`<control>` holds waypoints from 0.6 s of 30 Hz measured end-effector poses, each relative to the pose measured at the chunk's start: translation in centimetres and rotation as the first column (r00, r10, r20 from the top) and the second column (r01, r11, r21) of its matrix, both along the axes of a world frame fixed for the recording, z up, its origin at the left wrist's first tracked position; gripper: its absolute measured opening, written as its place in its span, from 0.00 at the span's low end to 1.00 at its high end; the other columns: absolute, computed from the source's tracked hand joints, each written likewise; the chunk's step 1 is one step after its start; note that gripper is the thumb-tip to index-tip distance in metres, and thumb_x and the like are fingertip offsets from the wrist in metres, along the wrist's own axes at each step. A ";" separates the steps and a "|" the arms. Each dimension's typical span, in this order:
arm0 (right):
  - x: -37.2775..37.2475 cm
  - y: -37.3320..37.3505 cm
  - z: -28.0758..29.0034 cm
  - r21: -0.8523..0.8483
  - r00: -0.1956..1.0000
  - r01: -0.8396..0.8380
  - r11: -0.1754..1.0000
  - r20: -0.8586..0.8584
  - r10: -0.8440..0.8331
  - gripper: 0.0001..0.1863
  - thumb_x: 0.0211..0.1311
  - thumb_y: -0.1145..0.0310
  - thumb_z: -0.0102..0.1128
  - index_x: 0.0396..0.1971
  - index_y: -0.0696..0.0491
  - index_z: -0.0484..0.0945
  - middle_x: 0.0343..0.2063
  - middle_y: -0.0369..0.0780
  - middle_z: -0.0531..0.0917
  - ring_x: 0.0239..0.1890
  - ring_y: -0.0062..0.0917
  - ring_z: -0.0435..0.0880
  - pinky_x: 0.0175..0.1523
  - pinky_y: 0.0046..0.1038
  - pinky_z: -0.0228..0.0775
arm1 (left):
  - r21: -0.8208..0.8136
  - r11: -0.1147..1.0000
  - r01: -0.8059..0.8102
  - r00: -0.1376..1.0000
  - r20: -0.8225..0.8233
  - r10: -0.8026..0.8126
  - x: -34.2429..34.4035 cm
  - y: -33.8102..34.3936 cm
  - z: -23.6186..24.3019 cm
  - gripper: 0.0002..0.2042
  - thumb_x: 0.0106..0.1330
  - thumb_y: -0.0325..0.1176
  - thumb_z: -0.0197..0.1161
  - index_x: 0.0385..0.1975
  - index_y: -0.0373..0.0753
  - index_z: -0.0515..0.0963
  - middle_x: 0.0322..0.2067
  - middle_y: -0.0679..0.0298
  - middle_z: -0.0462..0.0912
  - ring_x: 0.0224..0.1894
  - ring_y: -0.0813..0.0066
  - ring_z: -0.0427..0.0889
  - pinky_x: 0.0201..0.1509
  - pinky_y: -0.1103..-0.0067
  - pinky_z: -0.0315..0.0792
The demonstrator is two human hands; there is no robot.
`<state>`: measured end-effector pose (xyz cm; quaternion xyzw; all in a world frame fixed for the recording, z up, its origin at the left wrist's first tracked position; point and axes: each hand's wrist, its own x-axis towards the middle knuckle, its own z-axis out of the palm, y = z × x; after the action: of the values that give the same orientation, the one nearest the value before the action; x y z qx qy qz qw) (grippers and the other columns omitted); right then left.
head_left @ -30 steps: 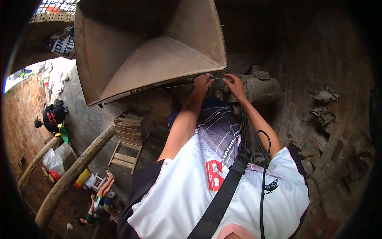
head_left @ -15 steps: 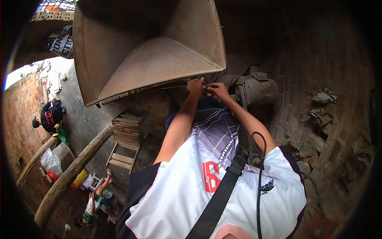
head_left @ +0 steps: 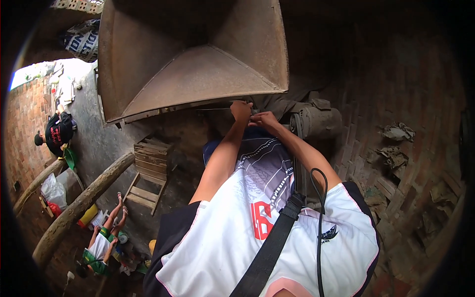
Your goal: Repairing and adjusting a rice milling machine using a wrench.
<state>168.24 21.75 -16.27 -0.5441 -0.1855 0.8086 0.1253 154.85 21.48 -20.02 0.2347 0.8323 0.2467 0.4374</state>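
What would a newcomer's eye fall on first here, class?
A big brown metal hopper dominates the top, left of centre, its inside open to view. Just below it, the left hand and right hand are close together, left of a dusty electric motor. A mostly white jersey fills the bottom centre.

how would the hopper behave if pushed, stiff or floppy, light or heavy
The hopper looks stiff: its broad, metal-like walls meet at raised seams. It is probably heavy, being so large. Its dull brown look suggests it may not be slippery.

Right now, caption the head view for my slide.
Left hand and right hand, close together by a metal hopper, near a dusty electric motor.
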 end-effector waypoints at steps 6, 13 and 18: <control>0.8 0.0 -0.6 -0.040 1.000 0.017 0.999 -0.008 -0.017 0.11 0.58 0.77 0.54 0.37 0.69 0.75 0.32 0.47 0.81 0.29 0.32 0.82 0.39 0.26 0.78 | -0.054 0.997 0.056 0.998 -0.014 -0.057 0.6 0.5 2.3 0.11 0.43 0.36 0.73 0.22 0.37 0.81 0.26 0.52 0.82 0.35 0.55 0.81 0.40 0.68 0.75; 5.4 5.7 -2.6 0.321 0.981 -0.076 0.944 0.194 0.013 0.06 0.53 0.71 0.61 0.27 0.59 0.78 0.16 0.37 0.78 0.16 0.17 0.74 0.23 0.18 0.66 | 0.075 0.988 0.133 0.978 -0.169 -0.119 -0.8 0.6 5.4 0.12 0.49 0.39 0.68 0.22 0.36 0.81 0.25 0.49 0.80 0.33 0.52 0.80 0.39 0.66 0.73; 2.8 10.0 -3.3 0.847 0.834 -0.414 0.332 0.500 -0.234 0.10 0.54 0.67 0.56 0.31 0.59 0.78 0.19 0.45 0.80 0.22 0.32 0.79 0.29 0.34 0.72 | 0.219 0.971 0.098 0.978 -0.203 -0.053 -2.7 0.4 4.0 0.12 0.51 0.37 0.64 0.25 0.33 0.81 0.24 0.48 0.80 0.32 0.53 0.81 0.36 0.67 0.73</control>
<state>171.03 31.78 -19.54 -0.5620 -0.6741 0.3665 0.3089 152.14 21.84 -16.00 0.3382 0.8277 0.2994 0.3330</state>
